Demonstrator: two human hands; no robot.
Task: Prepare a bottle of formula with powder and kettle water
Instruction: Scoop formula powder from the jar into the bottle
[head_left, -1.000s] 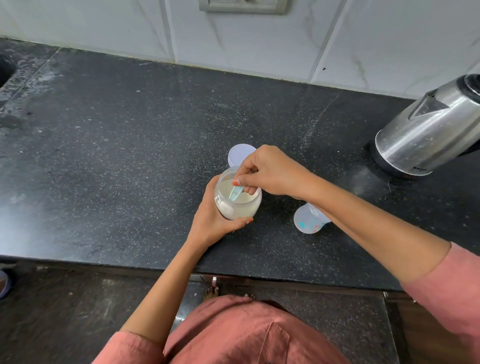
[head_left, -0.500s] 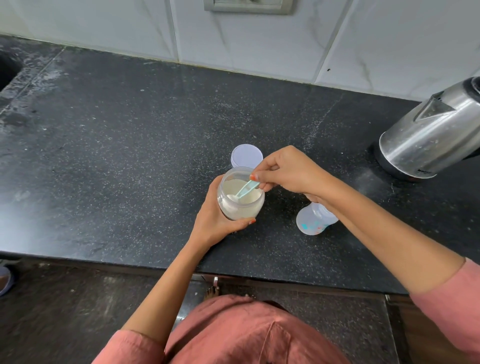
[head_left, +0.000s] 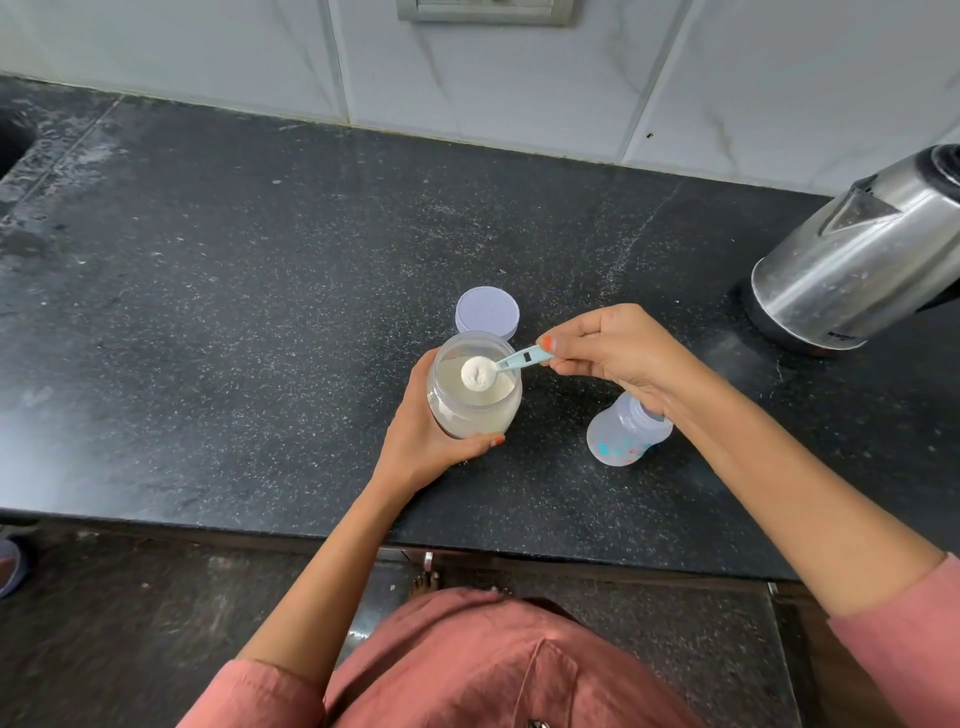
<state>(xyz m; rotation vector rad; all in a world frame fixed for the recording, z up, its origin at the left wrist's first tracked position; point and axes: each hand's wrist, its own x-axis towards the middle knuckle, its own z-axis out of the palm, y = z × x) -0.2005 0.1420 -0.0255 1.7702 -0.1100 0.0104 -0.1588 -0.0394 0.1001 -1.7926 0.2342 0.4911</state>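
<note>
Stretching wide under both arms, the black speckled desk carries it all, with a pale tiled wall behind it. Far out beyond the right hand, off to its right and well apart from it, stands the steel kettle on its dark base.

Now to the middle: the left hand has its fingers and thumb curled round the clear jar, gripping it from the left side and underneath, mouth open to the camera. The jar sits just left of the right hand.

Below the right wrist is the translucent bottle, with blue and red marks on its side and its neck hidden under that wrist; whether it touches the arm, I cannot tell. Just past the left hand's fingertips, behind the jar, the round white lid lies flat on the desk.

And the right hand: fingers folded in, thumb and forefinger pinching the end of a light blue scoop. The handle runs left from that pinch, and the bowl hangs over the jar's mouth, heaped with white powder. More powder fills the jar beneath it.
</note>
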